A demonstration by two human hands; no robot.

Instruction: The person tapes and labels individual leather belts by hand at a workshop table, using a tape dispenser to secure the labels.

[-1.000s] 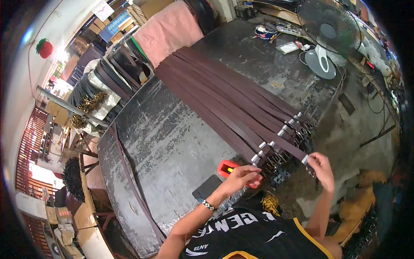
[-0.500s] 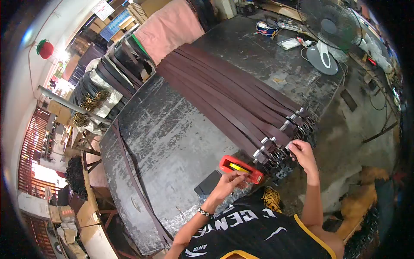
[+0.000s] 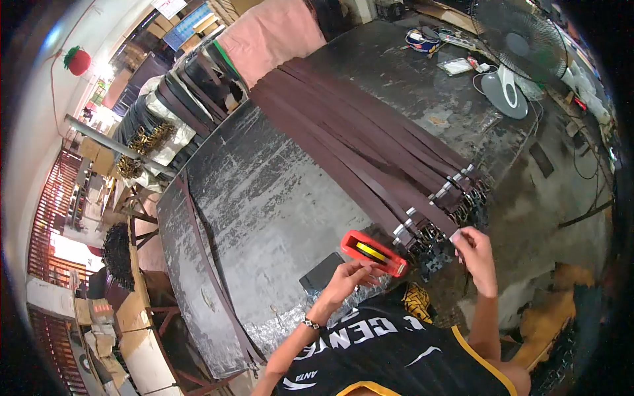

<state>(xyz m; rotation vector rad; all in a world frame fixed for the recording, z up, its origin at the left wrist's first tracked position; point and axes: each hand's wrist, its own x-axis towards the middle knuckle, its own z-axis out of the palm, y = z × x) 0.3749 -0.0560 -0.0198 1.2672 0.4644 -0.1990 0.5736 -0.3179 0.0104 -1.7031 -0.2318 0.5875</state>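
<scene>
My right hand [image 3: 477,254] pinches the end of a dark brown strap [image 3: 437,218] that reaches past the row of buckles at the table's near right. Many similar brown straps [image 3: 356,125] lie side by side across the table, with metal buckles [image 3: 432,232] at their near ends. My left hand [image 3: 353,278] is beside a red tape dispenser [image 3: 350,243] with a yellow core. Its fingertips are drawn together at the dispenser's near side; what they hold, if anything, is too small to make out. A dark phone-like slab [image 3: 321,272] lies behind that hand.
A single strap [image 3: 210,274] runs along the table's left side. Pink cloth [image 3: 271,39] covers something at the far end. A fan [image 3: 508,92] stands at the far right, near a power strip [image 3: 456,41]. More straps hang on a rack [image 3: 148,135] at left.
My right hand has moved toward me, drawing the strap's end out beyond the buckles. My left hand stays beside the tape dispenser. The whole view has shifted slightly.
</scene>
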